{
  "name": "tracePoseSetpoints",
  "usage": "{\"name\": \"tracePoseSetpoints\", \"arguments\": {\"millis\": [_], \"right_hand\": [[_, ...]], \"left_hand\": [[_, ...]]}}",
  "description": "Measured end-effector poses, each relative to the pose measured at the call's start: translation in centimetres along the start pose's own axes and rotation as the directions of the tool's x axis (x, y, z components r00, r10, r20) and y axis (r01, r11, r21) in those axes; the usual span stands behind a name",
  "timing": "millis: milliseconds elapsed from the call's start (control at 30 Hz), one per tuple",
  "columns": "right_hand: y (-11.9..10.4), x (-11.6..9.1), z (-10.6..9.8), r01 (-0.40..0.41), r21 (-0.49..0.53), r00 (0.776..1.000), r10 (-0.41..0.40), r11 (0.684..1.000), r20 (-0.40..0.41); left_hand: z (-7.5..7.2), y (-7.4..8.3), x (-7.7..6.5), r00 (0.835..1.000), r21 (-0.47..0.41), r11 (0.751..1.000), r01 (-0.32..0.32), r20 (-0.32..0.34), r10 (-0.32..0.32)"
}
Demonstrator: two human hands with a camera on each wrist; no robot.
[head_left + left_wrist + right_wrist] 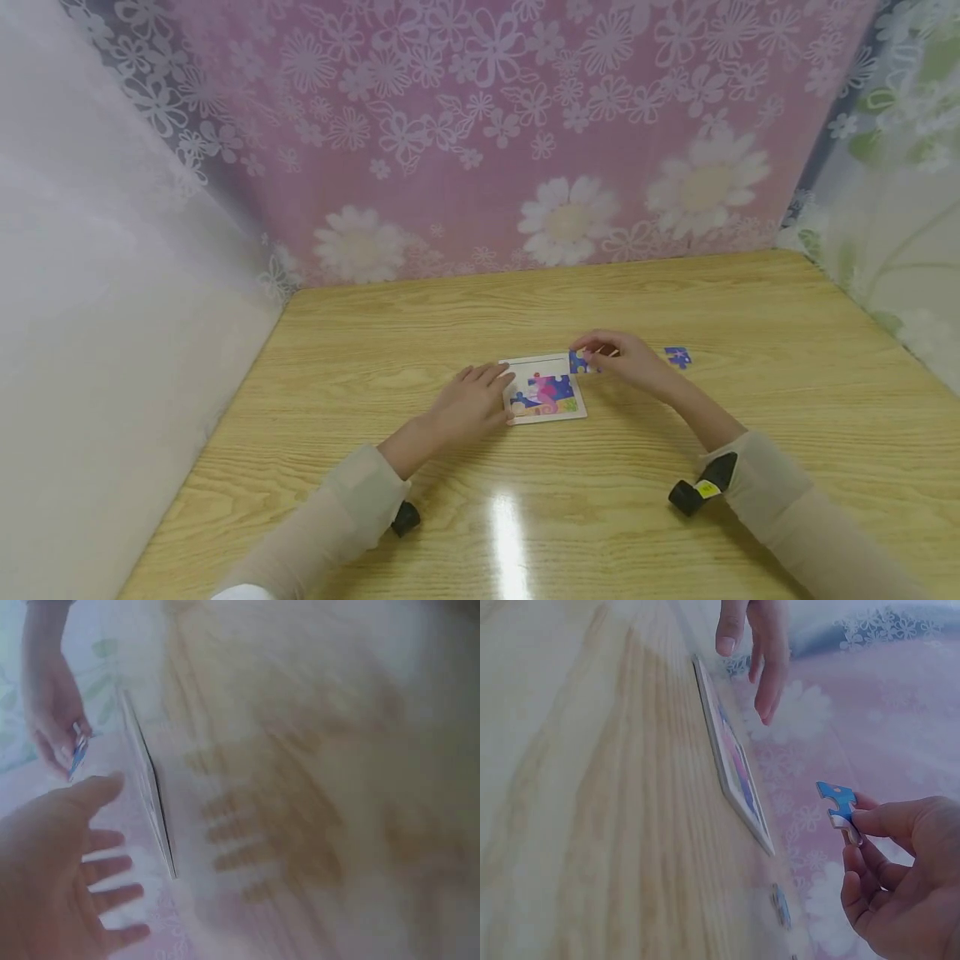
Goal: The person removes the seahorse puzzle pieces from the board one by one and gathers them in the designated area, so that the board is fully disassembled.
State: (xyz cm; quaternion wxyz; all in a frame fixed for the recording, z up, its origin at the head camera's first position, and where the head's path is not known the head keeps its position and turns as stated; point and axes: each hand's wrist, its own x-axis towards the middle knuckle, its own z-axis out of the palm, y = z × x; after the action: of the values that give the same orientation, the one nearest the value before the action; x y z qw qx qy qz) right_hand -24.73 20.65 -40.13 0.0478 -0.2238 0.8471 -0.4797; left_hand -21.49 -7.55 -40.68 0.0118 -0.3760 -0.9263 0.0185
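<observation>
**Right hand pinches a blue jigsaw piece with white markings beside a thin, white-framed rectangular puzzle board**

The grip of the right hand is narrow: thumb and forefinger pinch the blue jigsaw piece, which the right wrist view shows raised off the surface. In the head view this hand is near the upper right corner of the puzzle board.

The left hand has a wide grip, its fingers and thumb spread and extended, with nothing held. It is at the board's left edge; whether the fingertips touch the frame cannot be told.

The board lies flat on the yellow wood-grain surface, between the two hands. Fitted pieces cover its lower part and show a pink seahorse against dark blue, while the band along the top is bare white.

A loose blue piece with a pink star-like mark lies on the surface to the right, beyond the right hand and apart from the board.

Both arms wear beige sleeves, with a black camera at the right wrist. Behind the surface hangs a pink, flower-patterned cloth.
</observation>
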Motion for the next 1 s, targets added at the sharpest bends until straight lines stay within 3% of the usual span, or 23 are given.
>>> {"name": "tracePoseSetpoints", "arguments": {"millis": [100, 267, 500, 767, 1000], "right_hand": [[0.6, -0.5, -0.4, -0.013, -0.007, 1.000, 0.013, 1.000, 0.007], [0.7, -1.6, -0.8, -0.056, -0.015, 0.998, 0.057, 0.998, 0.009], [2.9, -2.2, -1.3, -0.081, -0.029, 0.997, 0.082, 0.996, 0.014], [3.8, -2.6, -0.9, -0.102, -0.060, 0.995, 0.103, 0.993, 0.014], [4.6, -2.6, -0.1, 0.006, -0.165, 0.999, -0.013, 0.986, -0.043]], "left_hand": [[0.5, -0.3, 0.1, 0.993, -0.081, 0.990, 0.119, 0.038, -0.116], [1.1, -0.9, 0.2, 0.979, -0.236, 0.950, 0.203, 0.065, -0.193], [1.8, -1.1, 0.5, 0.976, -0.336, 0.917, 0.217, 0.053, -0.211], [2.1, -0.5, 0.6, 0.961, -0.370, 0.886, 0.278, 0.109, -0.256], [1.7, -0.1, 0.6, 0.957, -0.341, 0.895, 0.288, 0.129, -0.259]]}}
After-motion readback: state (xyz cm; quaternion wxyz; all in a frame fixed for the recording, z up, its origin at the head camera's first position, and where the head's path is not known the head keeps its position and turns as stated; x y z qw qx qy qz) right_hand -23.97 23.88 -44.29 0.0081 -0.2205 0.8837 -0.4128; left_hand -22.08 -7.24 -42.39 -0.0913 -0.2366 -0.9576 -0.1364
